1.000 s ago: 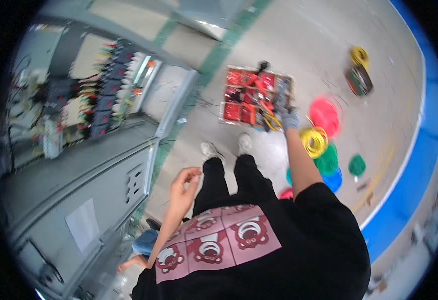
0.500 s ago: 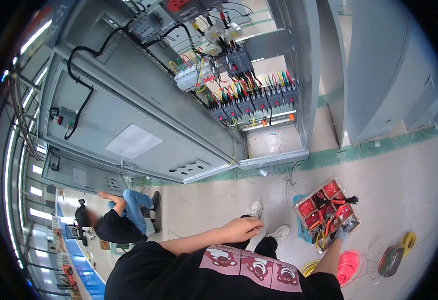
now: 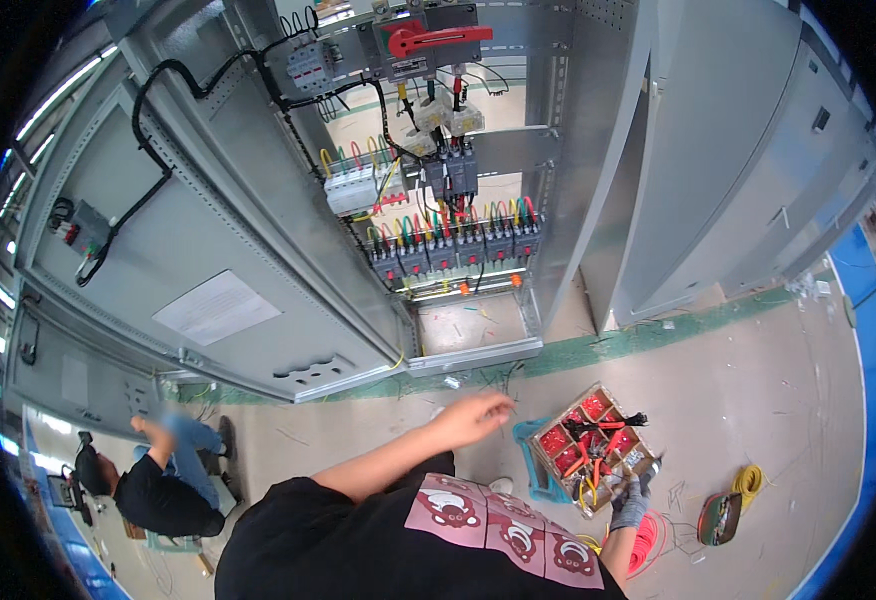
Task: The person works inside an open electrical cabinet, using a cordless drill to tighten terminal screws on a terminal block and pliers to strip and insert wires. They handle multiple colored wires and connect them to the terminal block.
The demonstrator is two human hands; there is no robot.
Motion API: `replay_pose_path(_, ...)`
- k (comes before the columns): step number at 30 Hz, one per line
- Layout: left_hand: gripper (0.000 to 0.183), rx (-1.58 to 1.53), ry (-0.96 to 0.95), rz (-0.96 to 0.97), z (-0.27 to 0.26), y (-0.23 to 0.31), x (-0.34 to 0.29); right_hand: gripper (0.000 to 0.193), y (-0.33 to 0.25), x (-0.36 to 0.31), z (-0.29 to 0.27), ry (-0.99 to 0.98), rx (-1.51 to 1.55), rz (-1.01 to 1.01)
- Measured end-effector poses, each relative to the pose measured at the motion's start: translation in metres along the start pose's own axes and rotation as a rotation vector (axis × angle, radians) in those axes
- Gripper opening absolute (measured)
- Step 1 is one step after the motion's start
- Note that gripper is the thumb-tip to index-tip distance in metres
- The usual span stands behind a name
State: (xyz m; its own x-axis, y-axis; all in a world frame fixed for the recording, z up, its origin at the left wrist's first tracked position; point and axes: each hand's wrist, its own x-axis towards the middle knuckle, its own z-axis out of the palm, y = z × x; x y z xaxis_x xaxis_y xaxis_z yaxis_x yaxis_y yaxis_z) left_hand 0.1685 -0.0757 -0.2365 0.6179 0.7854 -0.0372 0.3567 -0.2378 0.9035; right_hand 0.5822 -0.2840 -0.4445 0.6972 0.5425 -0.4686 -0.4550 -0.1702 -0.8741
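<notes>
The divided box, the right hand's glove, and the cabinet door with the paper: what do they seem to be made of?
Divided box: wood or cardboard, perhaps; tan, matt rim.
Glove: likely fabric; grey, dull, close-fitting; any coating is unclear.
Cabinet door: probably painted sheet metal; smooth, grey, with cut-out holes.

Before the cabinet [image 3: 583,130], a compartmented box [image 3: 562,477] contains tools [image 3: 599,468], with a tray [image 3: 544,484] at its left and a coil [image 3: 752,478] farther right.
</notes>
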Motion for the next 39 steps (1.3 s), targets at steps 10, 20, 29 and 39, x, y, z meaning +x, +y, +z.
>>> replay_pose_path(10, 0.021, -0.440, 0.322, 0.164, -0.160, 0.000, 0.090, 0.052, -0.159, -0.171, 0.330, -0.737, 0.051, -0.064)
replay_pose_path(20, 0.024, -0.558, 0.412, -0.011, -0.241, -0.033, 0.086, 0.045, -0.152, -0.220, 0.458, -0.775, -0.070, 0.074)
replay_pose_path(29, 0.021, -0.644, 0.242, -0.113, -0.251, -0.069, 0.082, 0.043, -0.122, -0.236, 0.493, -0.799, -0.117, 0.181)
replay_pose_path(39, 0.026, -0.608, 0.034, -0.021, -0.314, -0.118, 0.078, 0.052, -0.109, -0.232, 0.541, -0.725, -0.136, 0.156)
